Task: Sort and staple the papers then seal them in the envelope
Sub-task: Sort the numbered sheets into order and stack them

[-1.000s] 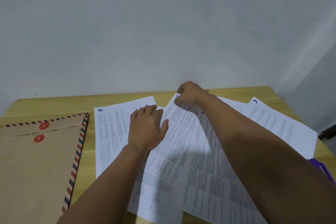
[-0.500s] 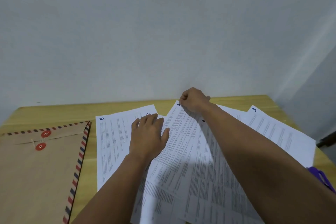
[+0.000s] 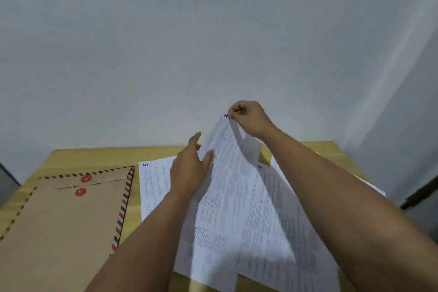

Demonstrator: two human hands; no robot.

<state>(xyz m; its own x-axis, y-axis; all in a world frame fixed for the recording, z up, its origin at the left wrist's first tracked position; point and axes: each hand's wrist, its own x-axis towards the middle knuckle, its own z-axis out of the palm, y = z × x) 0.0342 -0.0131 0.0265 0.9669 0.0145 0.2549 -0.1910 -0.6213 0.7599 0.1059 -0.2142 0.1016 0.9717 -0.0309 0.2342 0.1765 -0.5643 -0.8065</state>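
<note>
1. The right hand (image 3: pixel 248 117) is up high, near the wall. Its fingers (image 3: pixel 233 111) pinch the top corner of one printed sheet (image 3: pixel 227 168), so that end is lifted off the pile.
2. The left hand (image 3: pixel 192 170) is held flat with its fingers spread out, and its thumb is against the lifted sheet's left edge.
3. More papers (image 3: pixel 267 220) lie spread out on the yellow tabletop (image 3: pixel 94 156). One sheet marked 5 (image 3: pixel 154 185) is on the left of the pile, and one marked 6 (image 3: pixel 272 192) is under the right arm.
4. The brown envelope (image 3: pixel 61 225) lies flat on the left side of the tabletop, just beside the sheet marked 5. It has striped edges and two red buttons (image 3: pixel 83 185) with string.
</note>
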